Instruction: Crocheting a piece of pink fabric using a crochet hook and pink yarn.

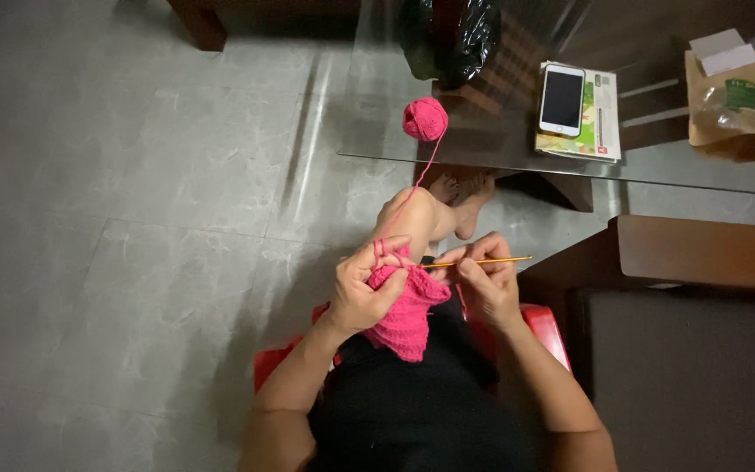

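Observation:
A piece of pink crocheted fabric (408, 313) hangs between my hands over my lap. My left hand (362, 287) grips its top edge, with the pink yarn strand (419, 185) wound over the fingers. My right hand (485, 278) pinches a thin golden crochet hook (493, 260), whose tip meets the fabric's upper edge and whose handle points right. The strand runs up past my knee to a pink yarn ball (425, 119) on the glass table (500, 153).
A white smartphone (562, 99) lies on a booklet (603, 114) on the glass table, with a brown paper pouch (734, 100) at the right and a black plastic bag (449, 35) behind. I sit on a red stool (545, 325). A dark wooden piece of furniture (701, 253) stands to my right.

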